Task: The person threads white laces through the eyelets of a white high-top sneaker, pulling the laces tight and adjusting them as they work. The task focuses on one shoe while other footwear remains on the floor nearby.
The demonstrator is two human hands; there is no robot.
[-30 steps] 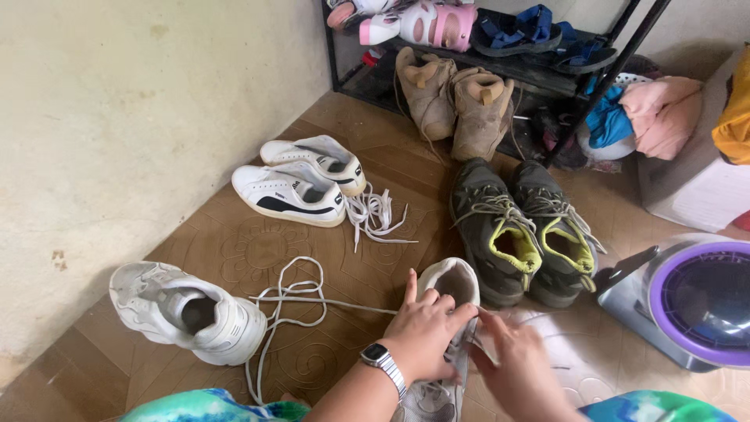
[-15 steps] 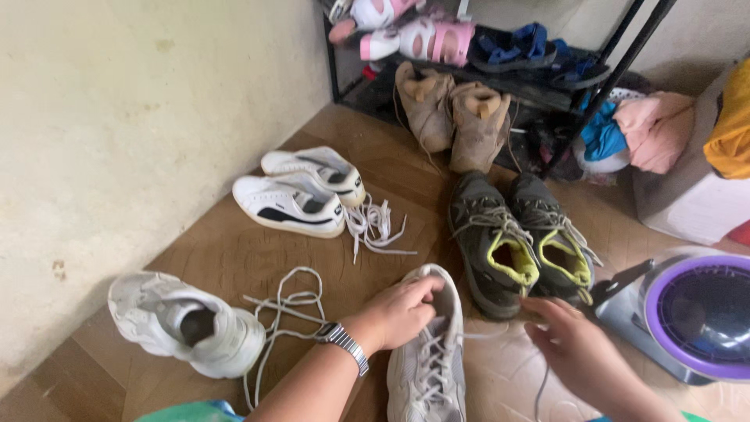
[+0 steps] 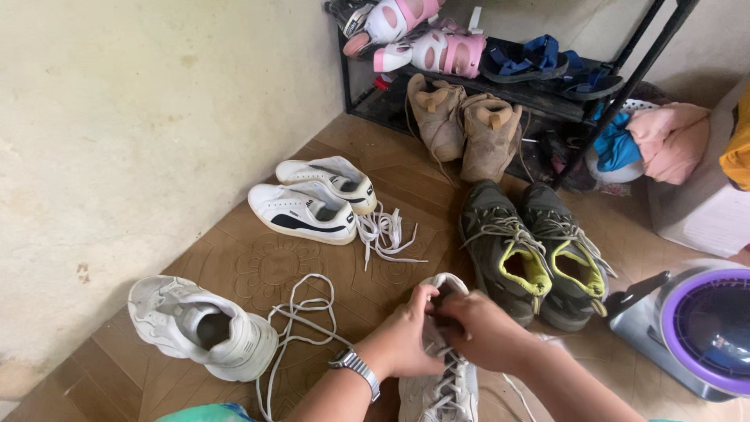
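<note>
A white sneaker [image 3: 441, 391] lies on the floor right in front of me, toe toward me, its laces partly threaded. My left hand [image 3: 410, 336], with a metal wristwatch [image 3: 355, 366], grips the shoe's collar and tongue area. My right hand [image 3: 484, 332] meets it from the right and pinches the laces near the top eyelets. The matching white sneaker [image 3: 199, 328] lies on its side to the left, and a loose white lace [image 3: 301, 320] coils between the two shoes.
A pair of white sneakers with dark stripes [image 3: 312, 199] and loose laces [image 3: 383, 234] sits by the wall. Dark hiking shoes with yellow lining [image 3: 531, 250], tan boots [image 3: 465, 117], a black shoe rack [image 3: 516, 66] and a purple-rimmed round appliance [image 3: 703, 324] stand beyond.
My right hand has come in from the right to join my left hand at the top of the white sneaker. The camera view shifted slightly.
</note>
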